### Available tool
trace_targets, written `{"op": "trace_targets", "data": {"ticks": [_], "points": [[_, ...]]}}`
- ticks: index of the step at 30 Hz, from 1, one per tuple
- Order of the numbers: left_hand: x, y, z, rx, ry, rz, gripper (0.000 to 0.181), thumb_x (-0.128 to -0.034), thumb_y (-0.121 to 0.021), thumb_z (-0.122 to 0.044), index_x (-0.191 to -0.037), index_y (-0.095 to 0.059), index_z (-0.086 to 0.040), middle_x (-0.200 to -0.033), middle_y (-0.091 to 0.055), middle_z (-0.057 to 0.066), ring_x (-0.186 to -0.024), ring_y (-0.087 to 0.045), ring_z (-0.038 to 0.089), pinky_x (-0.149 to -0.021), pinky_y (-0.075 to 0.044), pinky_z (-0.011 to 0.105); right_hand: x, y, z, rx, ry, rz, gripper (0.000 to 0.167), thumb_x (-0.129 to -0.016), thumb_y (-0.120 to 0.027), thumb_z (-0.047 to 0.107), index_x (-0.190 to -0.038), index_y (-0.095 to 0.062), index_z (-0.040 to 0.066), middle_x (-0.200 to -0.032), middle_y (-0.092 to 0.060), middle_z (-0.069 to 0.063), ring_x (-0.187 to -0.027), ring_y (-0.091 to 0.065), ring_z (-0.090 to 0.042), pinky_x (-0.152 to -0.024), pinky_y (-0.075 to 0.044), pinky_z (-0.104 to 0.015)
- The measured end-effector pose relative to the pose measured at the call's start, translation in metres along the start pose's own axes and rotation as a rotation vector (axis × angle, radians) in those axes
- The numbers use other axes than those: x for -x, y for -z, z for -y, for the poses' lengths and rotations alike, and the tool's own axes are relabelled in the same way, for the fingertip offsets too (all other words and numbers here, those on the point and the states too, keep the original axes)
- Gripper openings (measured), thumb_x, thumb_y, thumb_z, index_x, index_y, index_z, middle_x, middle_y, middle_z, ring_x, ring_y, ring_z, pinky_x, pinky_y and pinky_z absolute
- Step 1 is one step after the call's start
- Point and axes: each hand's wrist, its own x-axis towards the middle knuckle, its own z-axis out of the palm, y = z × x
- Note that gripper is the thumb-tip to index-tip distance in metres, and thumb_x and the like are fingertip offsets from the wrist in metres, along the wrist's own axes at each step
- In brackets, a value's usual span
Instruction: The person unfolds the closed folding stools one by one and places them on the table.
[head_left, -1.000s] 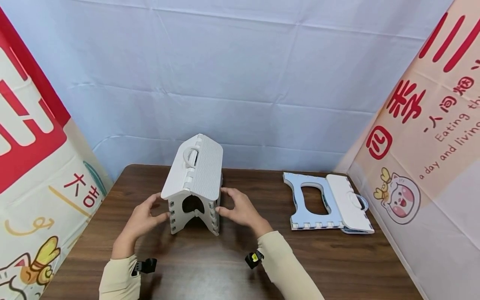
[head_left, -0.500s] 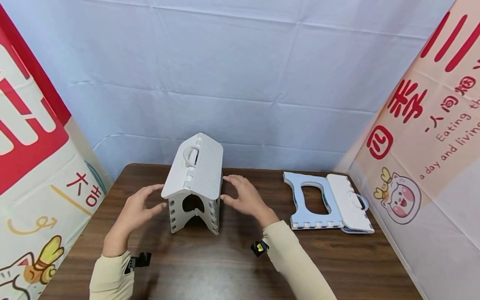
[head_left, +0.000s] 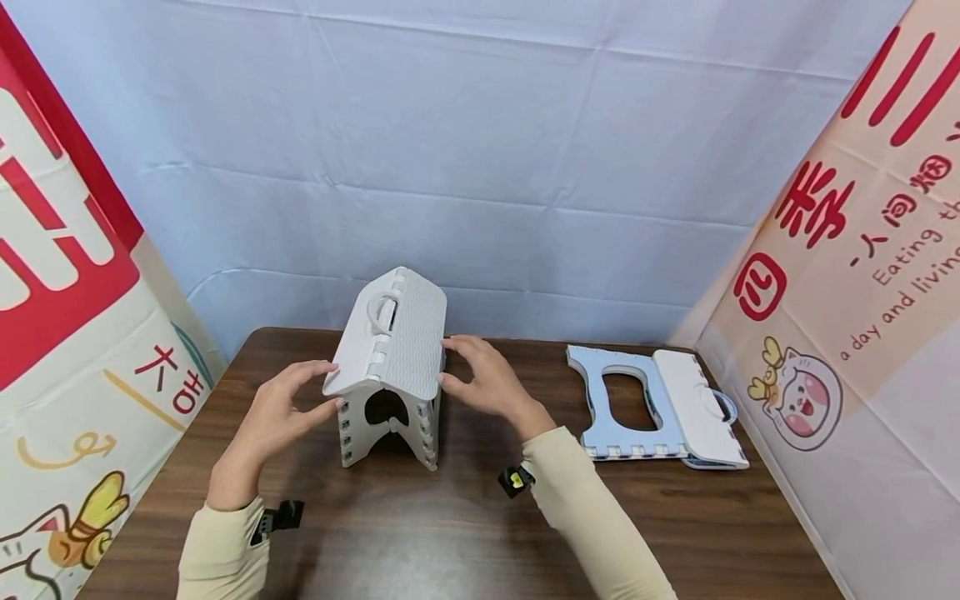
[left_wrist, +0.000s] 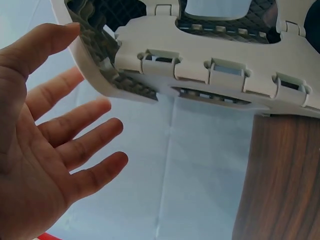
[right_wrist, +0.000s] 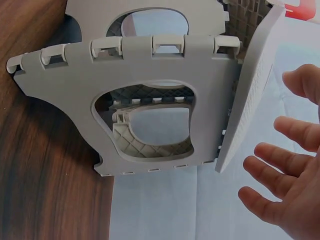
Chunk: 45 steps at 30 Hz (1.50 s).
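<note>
- A brown wood-grain worktop (head_left: 450, 517) is filling the lower middle, a pale soft light gleaming near its front.
- Behind the back edge, a pale blue cloth (head_left: 480, 167) is hanging in creases; printed cloths are flanking it, a red-and-white one (head_left: 67, 275) at left and a peach one (head_left: 847, 250) with red lettering at right.
- A white folding stool (head_left: 420, 342) is standing upright left of centre, near the worktop's back edge.
- A folded blue-and-white stool (head_left: 671, 408) is lying flat near the back right corner.
- The left hand (head_left: 281, 412) is reaching in from the front left, fingers spread and curled round nothing, thumb and forefinger lying at the stool's left panel edge; whether they are touching it, I cannot tell.
- The right hand (head_left: 487, 379) is facing it at the right panel, fingers loosely parted, a gap showing in the right wrist view.
- Beige sleeves (head_left: 225, 542) are covering both forearms.
- The white stool's two seat panels are sloping like a roof from a hinged ridge, a looped handle (head_left: 375, 312) sitting along it.
- Fine ripples are texturing the seat; rounded cut-outs are opening the smooth leg panels, lattice ribbing showing inside.
</note>
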Motion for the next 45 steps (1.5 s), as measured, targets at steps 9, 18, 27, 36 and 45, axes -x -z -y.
{"op": "trace_targets", "data": {"ticks": [9,18,27,36,45], "points": [[-0.010,-0.004,-0.008,0.060,-0.025,0.001,0.037,-0.0779,-0.076,-0.019,-0.112,-0.064,-0.013,-0.117,-0.058,0.000,-0.096,-0.057,0.016,-0.076,-0.045,0.033,-0.011,-0.009,0.009,-0.008,0.054,-0.007,0.048,-0.087,-0.062,0.028,-0.129,-0.053,0.005,-0.130,-0.050,-0.012,-0.121,-0.043,-0.025,-0.097,-0.036,-0.040],[-0.018,-0.008,-0.015,0.086,-0.056,0.000,0.031,-0.0818,-0.071,-0.018,-0.112,-0.065,-0.013,-0.118,-0.058,0.001,-0.103,-0.054,0.019,-0.073,-0.045,0.038,-0.020,-0.014,0.017,-0.004,0.079,0.003,0.046,-0.087,-0.062,0.027,-0.128,-0.055,0.007,-0.131,-0.049,-0.011,-0.122,-0.042,-0.025,-0.097,-0.036,-0.040],[-0.025,-0.014,-0.019,0.115,-0.094,-0.021,0.031,-0.0833,-0.069,-0.016,-0.114,-0.065,-0.011,-0.117,-0.058,0.004,-0.104,-0.054,0.021,-0.075,-0.045,0.041,-0.028,-0.019,0.027,-0.035,0.082,0.023,0.049,-0.089,-0.062,0.031,-0.131,-0.052,0.009,-0.136,-0.043,-0.016,-0.125,-0.037,-0.030,-0.098,-0.034,-0.045],[-0.022,-0.022,-0.024,0.127,-0.031,-0.045,0.032,-0.0838,-0.070,-0.020,-0.114,-0.064,-0.012,-0.118,-0.058,0.006,-0.107,-0.053,0.025,-0.081,-0.044,0.049,-0.026,-0.027,0.029,-0.019,0.068,0.040,0.048,-0.091,-0.057,0.035,-0.134,-0.050,0.014,-0.139,-0.039,-0.014,-0.126,-0.035,-0.029,-0.098,-0.033,-0.046],[-0.025,-0.021,-0.024,0.125,-0.031,-0.035,0.030,-0.0833,-0.070,-0.020,-0.112,-0.064,-0.013,-0.117,-0.058,0.006,-0.104,-0.054,0.025,-0.079,-0.044,0.048,-0.027,-0.026,0.029,-0.010,0.071,0.052,0.047,-0.092,-0.055,0.035,-0.134,-0.050,0.012,-0.139,-0.039,-0.014,-0.127,-0.035,-0.029,-0.098,-0.033,-0.045]]}}
